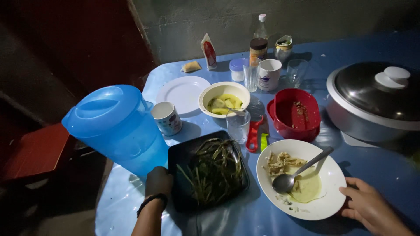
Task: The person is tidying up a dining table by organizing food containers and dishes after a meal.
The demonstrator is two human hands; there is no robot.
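Note:
My left hand (pixel 158 181) grips the handle of a blue plastic pitcher (pixel 114 127) with a lid, lifted and tilted at the table's left edge. A black band circles that wrist. My right hand (pixel 366 206) rests on the blue table by the rim of a white plate (pixel 324 204), fingers loosely curled and touching the edge. The plate holds yellow sauce, food scraps and a metal spoon (pixel 292 176). Between the hands lies a black square dish (pixel 179 155) of cooked green vegetables.
An empty drinking glass (pixel 238 125), a patterned mug (pixel 166 118), a white plate (pixel 183 92), a cream bowl of yellow soup (pixel 223 98), a red container (pixel 295 114) and a lidded metal pot (pixel 374 101) stand behind. Bottles, jars and cups crowd the far edge. A red stool (pixel 35 150) sits at left.

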